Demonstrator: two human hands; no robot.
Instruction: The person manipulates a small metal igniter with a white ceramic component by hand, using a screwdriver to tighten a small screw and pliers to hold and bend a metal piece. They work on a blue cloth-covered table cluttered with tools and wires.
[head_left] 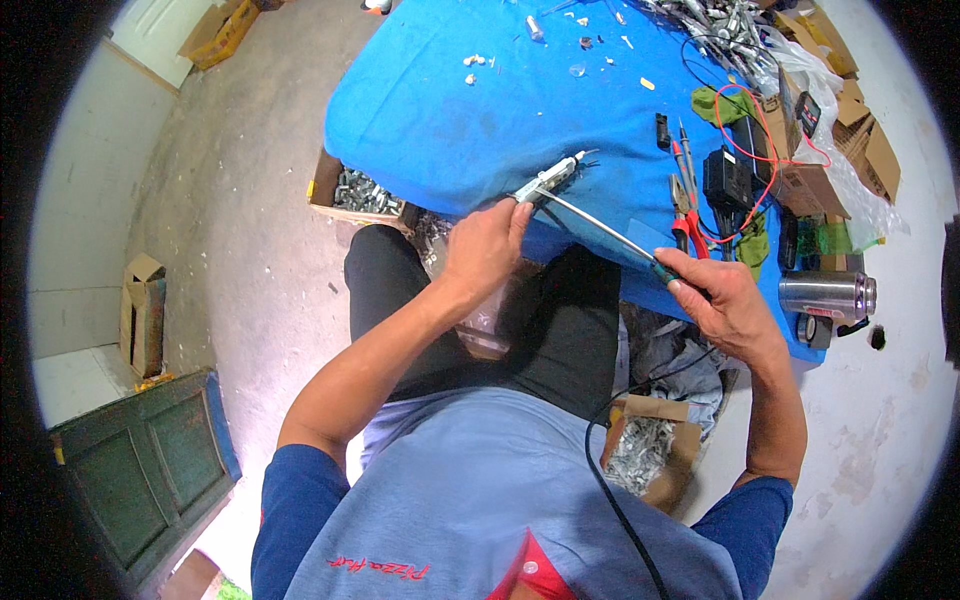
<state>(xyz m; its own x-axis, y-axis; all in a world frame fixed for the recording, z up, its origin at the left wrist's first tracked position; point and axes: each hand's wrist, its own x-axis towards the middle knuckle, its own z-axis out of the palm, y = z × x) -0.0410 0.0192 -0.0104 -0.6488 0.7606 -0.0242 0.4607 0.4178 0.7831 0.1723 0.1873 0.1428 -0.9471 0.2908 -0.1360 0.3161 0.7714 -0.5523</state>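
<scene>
A slim white-and-grey device (548, 181) with thin wires at its far end rests low over the blue cloth (430, 110). My left hand (487, 245) is closed round its near end, thumb along the side. My right hand (725, 300) is wrapped round the dark green handle of a long-shafted screwdriver (598, 222). The shaft slants to the left, and its tip meets or overlaps the device just beyond my left thumb; exact contact is unclear. Most of the handle is hidden in my right palm.
Red-handled pliers (682, 212), a black power adapter (728, 180) and a red cable lie at right, near a steel flask (828, 294). Small metal parts fill boxes below the table (312, 190) (680, 455). A black cable (592, 450) crosses my lap.
</scene>
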